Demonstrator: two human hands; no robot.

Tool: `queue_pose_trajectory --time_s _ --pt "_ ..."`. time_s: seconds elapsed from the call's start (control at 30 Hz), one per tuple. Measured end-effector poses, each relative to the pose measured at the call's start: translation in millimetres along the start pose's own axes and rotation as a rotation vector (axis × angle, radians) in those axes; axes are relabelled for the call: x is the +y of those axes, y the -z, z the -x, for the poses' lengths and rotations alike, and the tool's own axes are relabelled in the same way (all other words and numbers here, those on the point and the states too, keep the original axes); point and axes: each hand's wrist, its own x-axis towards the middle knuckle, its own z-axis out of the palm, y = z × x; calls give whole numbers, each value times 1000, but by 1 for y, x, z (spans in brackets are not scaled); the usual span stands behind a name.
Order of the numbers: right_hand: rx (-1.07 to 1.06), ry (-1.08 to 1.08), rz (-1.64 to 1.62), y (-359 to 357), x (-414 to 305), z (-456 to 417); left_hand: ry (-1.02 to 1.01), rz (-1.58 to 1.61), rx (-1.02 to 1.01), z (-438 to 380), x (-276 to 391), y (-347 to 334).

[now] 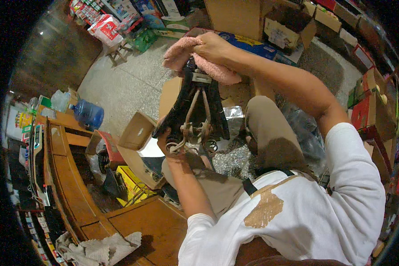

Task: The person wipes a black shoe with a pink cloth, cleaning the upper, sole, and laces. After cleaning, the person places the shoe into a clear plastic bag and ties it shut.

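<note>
In front of me a black bicycle saddle [182,105] is held up with its underside towards me and its narrow nose pointing away. Two rusty metal rails [193,104] run along it to coil springs [211,145] at the wide end. My left hand [164,139] grips the wide end at its left edge; most of its fingers are hidden behind the saddle. My right hand [213,49] clasps a pink fluffy cloth [221,70], which is wrapped over the nose. Part of the cloth hangs down to the right.
An open cardboard box [138,131] stands left of my knees, near a yellow box [134,186]. A wooden cabinet [146,219] lies along my left, with a grey rag [103,247] on it. A blue water jug [89,113] lies beyond. Cartons [369,109] line the right.
</note>
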Motion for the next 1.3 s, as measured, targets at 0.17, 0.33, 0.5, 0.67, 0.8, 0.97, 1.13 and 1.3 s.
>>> queue_pose_trajectory --time_s 0.17,0.33,0.5,0.67,0.8,0.97,1.13,1.3 --pt "100 -198 114 7 27 -19 5 -121 -71 7 19 -4" --pt "428 153 203 47 69 -25 47 152 84 3 28 -25" --pt "220 46 -285 49 29 0 -1 -196 74 5 12 1" --pt "172 598 -14 12 10 57 302 391 160 3 36 -46" --pt "112 677 0 7 9 78 422 679 108 4 68 -62" --pt "202 266 44 39 60 29 370 739 239 -7 52 -66" --pt "202 313 138 -12 -7 30 350 691 245 2 68 -80" --pt "324 604 545 -73 1 89 322 543 332 -1 36 -36"
